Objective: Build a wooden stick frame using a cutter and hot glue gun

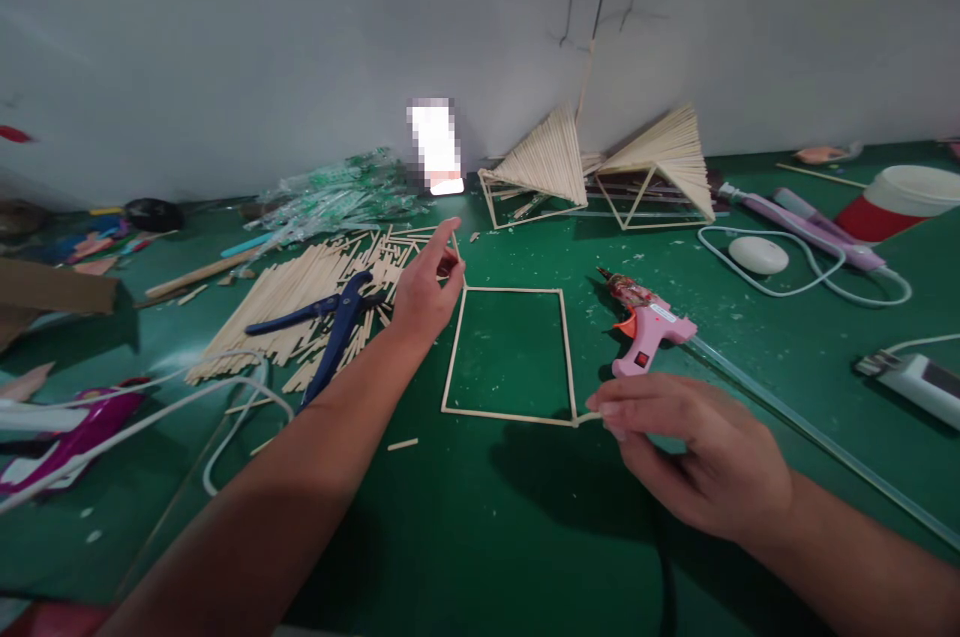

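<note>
A square frame of thin wooden sticks (511, 417) lies on the green table in front of me. My right hand (697, 452) pinches a short wooden stick (589, 418) between thumb and fingers, and its other end meets the frame's near right corner. At the far left corner, my left hand (429, 285) is curled around another thin stick (457, 252) that rises from the frame; the fingers partly hide it. Beyond my right hand, a pink glue gun (652, 325) lies on its side with a clear glue stick (810, 432) trailing from its back.
Blue cutters (337, 327) rest on a pile of loose sticks (259, 302) at left. Two stick-built twisted models (544, 162) stand by the wall, near a lit phone (435, 142). A purple glue gun (82, 437), cables, a power strip (922, 382) and a red-white cup (900, 202) sit around.
</note>
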Motion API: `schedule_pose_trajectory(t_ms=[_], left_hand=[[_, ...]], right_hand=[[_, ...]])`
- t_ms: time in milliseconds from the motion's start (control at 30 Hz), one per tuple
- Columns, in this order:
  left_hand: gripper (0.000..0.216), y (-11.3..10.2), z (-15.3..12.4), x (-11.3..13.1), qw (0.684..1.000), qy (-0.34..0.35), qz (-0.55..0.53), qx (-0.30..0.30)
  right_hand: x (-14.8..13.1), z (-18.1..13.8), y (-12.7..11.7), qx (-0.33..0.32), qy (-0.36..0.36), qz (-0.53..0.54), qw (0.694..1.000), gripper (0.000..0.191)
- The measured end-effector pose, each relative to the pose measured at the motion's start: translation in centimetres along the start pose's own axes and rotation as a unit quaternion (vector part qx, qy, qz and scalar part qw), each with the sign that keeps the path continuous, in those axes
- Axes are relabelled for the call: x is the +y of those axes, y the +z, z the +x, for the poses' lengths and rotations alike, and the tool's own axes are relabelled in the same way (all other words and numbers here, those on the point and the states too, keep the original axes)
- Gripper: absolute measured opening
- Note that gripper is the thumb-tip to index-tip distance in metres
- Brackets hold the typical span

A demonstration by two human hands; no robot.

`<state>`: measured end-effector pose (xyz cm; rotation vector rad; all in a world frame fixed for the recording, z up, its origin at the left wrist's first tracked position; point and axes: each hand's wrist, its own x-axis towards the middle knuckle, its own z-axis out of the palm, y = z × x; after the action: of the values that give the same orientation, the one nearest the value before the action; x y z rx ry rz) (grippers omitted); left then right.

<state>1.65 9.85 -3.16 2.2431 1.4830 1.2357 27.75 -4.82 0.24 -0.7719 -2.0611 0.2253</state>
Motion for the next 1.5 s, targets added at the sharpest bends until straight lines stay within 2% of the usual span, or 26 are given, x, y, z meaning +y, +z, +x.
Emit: schedule_pose_trajectory(t_ms=[733,1067,1367,1500], left_hand=[[0.062,0.30,-0.04,-0.77,1.000,0.021,-0.009,0.017],[0.058,0.12,-0.29,0.09,0.999,0.028,0.031,0.010],[0.067,0.39,-0.19,-0.38,0.999,-0.025,-0.037,0.019],[0.065,0.60,-0.14,-0.56,0.997,-0.036,-0.066,0.012]], right_hand=[[0.08,0.18,0.10,0.004,-0.004,0.009,1.000,0.025],[-0.08,0.20,0.11,-0.002,-0.001,0.014,1.000,0.025],[0.02,0.05,0.20,0.003,-0.001,0.008,1.000,0.024],[0.00,0.07,0.17,-0.002,0.005,0.008,1.000,0.025]])
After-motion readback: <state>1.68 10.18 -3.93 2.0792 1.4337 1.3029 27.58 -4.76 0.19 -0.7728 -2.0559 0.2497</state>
